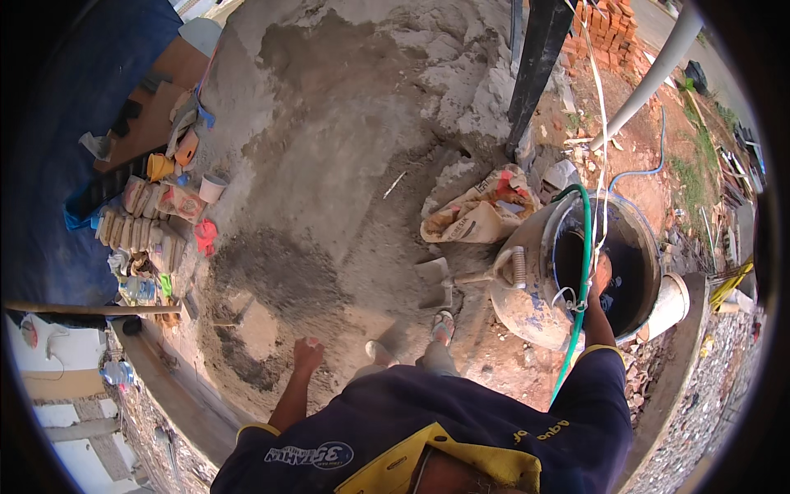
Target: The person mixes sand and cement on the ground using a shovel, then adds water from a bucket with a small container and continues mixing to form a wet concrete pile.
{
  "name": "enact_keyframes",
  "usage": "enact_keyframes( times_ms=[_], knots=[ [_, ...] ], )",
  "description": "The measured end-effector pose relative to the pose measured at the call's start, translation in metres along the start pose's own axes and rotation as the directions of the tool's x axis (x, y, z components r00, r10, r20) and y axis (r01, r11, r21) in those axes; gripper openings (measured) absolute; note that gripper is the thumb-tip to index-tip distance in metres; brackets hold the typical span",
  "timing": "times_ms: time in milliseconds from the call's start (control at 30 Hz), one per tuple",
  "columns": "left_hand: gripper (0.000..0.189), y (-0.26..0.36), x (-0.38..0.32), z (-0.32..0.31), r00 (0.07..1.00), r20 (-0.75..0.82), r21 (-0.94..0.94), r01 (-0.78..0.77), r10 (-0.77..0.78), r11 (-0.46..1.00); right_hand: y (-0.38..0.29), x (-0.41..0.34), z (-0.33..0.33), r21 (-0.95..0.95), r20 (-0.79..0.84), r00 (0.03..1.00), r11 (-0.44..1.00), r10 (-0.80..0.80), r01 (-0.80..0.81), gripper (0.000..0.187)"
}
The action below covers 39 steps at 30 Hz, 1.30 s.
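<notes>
My left hand (308, 354) is held low over the sandy ground with its fingers curled; whether it holds anything small does not show. My right hand (601, 275) reaches over the near side of a large round water tank (524, 309) and is at its mouth, beside white strings (602, 154) that hang down from above. A green hose (585, 247) runs over the tank's rim, with white string tied round it. Dark water lies inside the tank. Against the tank's left side leans a shovel (434, 283), its blade on the ground and its D-shaped handle up.
A torn cement sack (472, 216) lies left of the tank, near a dark post (537, 74). A white bucket (669, 307) stands at its right. Filled bags (133, 231), a yellow bucket (160, 167) and a water bottle (139, 288) are at the left. Bricks (608, 37) are stacked at the upper right.
</notes>
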State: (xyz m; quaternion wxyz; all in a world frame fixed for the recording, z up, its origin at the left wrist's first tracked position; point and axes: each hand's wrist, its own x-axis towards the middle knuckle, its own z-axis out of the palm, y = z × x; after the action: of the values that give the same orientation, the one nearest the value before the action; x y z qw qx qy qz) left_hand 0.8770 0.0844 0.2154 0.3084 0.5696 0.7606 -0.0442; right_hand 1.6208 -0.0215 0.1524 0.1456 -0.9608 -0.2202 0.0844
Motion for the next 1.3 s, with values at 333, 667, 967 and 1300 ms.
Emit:
enact_keyframes(
  times_ms=[333,667,967,1300],
  knots=[
    [0.026,-0.015,0.002,0.02,0.987,-0.148,0.06,0.076,-0.066,0.995,0.003,0.001,-0.032,0.618,0.089,0.976,0.78,-0.198,0.102,0.033],
    [0.03,-0.017,0.018,0.016,0.999,-0.031,-0.003,0.04,-0.04,0.999,-0.01,0.009,-0.165,0.688,-0.033,0.978,0.715,0.205,-0.127,0.025],
    [0.031,-0.049,0.027,0.015,0.987,0.077,0.021,0.137,-0.138,0.99,-0.041,-0.006,-0.282,0.768,-0.181,0.93,0.637,0.321,-0.071,0.019],
    [0.034,-0.12,0.011,0.036,0.997,-0.042,-0.086,0.064,-0.068,0.994,-0.108,-0.031,-0.425,0.801,-0.28,0.926,0.594,0.252,0.08,0.022]
  ],
)
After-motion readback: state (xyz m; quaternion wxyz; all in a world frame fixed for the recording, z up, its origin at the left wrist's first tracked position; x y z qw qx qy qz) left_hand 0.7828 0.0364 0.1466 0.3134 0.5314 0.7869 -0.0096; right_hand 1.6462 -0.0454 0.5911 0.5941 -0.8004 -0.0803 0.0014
